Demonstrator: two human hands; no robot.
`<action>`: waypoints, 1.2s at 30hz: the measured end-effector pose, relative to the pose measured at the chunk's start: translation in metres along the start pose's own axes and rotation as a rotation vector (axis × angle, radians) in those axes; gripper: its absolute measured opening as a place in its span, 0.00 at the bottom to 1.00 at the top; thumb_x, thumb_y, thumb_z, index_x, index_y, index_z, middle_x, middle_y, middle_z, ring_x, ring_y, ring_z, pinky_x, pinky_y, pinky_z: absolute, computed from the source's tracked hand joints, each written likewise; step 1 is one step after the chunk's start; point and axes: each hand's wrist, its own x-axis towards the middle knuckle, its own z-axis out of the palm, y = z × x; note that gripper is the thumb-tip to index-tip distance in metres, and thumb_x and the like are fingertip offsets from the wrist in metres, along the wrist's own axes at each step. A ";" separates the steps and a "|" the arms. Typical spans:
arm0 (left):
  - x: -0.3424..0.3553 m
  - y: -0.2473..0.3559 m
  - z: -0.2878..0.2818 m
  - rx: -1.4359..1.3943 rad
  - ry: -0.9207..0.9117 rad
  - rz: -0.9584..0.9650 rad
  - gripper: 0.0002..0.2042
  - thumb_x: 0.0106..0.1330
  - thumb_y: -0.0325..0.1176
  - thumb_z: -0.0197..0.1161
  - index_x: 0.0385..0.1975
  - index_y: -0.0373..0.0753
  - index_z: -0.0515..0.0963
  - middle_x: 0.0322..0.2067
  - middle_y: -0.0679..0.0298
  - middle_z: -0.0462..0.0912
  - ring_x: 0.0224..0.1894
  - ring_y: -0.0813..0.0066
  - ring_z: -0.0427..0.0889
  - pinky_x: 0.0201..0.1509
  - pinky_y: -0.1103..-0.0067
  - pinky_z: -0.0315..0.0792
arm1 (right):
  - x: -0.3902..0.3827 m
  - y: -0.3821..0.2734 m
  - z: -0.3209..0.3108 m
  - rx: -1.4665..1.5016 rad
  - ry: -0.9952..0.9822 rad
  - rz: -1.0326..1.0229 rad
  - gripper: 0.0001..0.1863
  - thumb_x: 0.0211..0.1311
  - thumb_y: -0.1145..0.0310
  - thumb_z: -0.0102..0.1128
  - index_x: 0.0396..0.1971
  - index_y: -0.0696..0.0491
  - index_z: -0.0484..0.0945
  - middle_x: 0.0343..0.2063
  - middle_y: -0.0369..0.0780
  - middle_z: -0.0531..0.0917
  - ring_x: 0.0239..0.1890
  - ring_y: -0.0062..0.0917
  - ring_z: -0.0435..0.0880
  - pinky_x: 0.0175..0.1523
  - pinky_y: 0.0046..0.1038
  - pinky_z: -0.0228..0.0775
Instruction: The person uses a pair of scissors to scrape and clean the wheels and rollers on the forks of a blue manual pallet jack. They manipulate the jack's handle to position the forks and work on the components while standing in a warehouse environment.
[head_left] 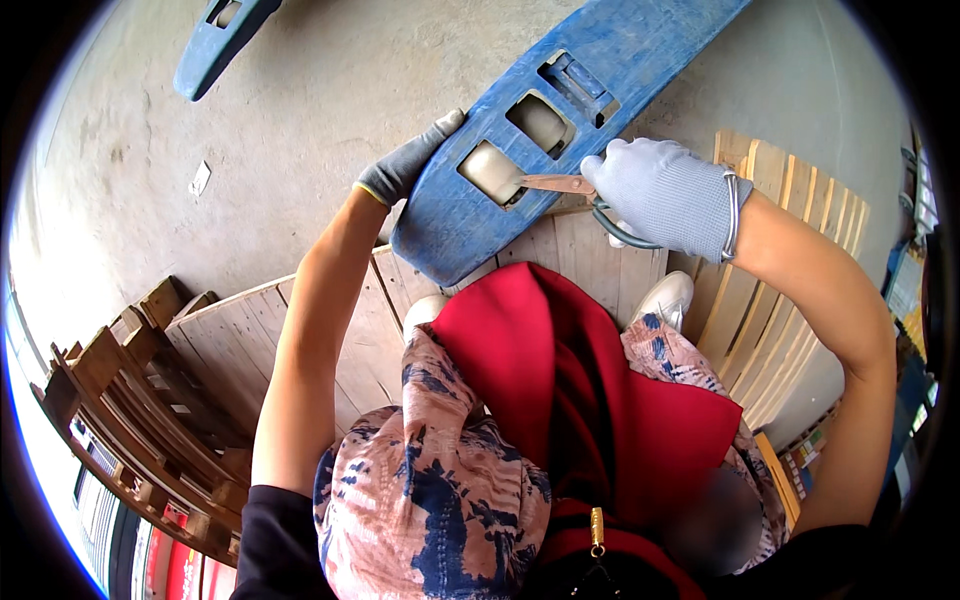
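My gloved left hand (pixel 410 160) grips the left edge of a long blue plastic piece (pixel 432 238) with several rectangular openings, held slanting up to the right. My gloved right hand (pixel 660 200) is closed on scissors (pixel 560 184) with rusty blades and a grey-green handle, lying over the lower part of the blue piece. The blade tips reach into the lowest opening, at a pale off-white material (pixel 487 172) inside it. The middle opening shows a similar pale material; the upper one has a blue part in it.
A second blue piece (pixel 210 60) lies on the concrete floor (pixel 140 130) at the upper left. A wooden pallet surface (pixel 260 340) is below me, with dark stacked pallets (pixel 130 430) at the lower left and light wooden slats (pixel 780 250) on the right.
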 end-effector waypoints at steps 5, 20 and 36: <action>-0.009 0.001 -0.002 -0.026 0.036 -0.075 0.38 0.61 0.63 0.53 0.59 0.34 0.67 0.55 0.48 0.73 0.55 0.63 0.76 0.60 0.75 0.69 | -0.019 0.008 -0.011 0.190 -0.182 0.062 0.18 0.53 0.63 0.64 0.34 0.60 0.69 0.24 0.48 0.75 0.29 0.41 0.81 0.35 0.34 0.76; -0.023 0.010 0.004 0.193 0.045 -0.058 0.37 0.59 0.60 0.59 0.55 0.30 0.71 0.48 0.50 0.78 0.49 0.65 0.79 0.57 0.75 0.70 | -0.050 -0.020 0.058 1.069 -0.327 0.431 0.38 0.54 0.41 0.62 0.52 0.57 0.63 0.34 0.42 0.77 0.39 0.30 0.79 0.47 0.32 0.72; -0.027 0.017 0.014 0.126 0.063 -0.092 0.34 0.60 0.58 0.59 0.53 0.32 0.73 0.46 0.52 0.79 0.45 0.68 0.80 0.54 0.77 0.71 | 0.006 -0.103 0.049 2.652 -0.114 0.892 0.47 0.50 0.23 0.38 0.43 0.58 0.65 0.29 0.47 0.78 0.28 0.36 0.80 0.36 0.43 0.77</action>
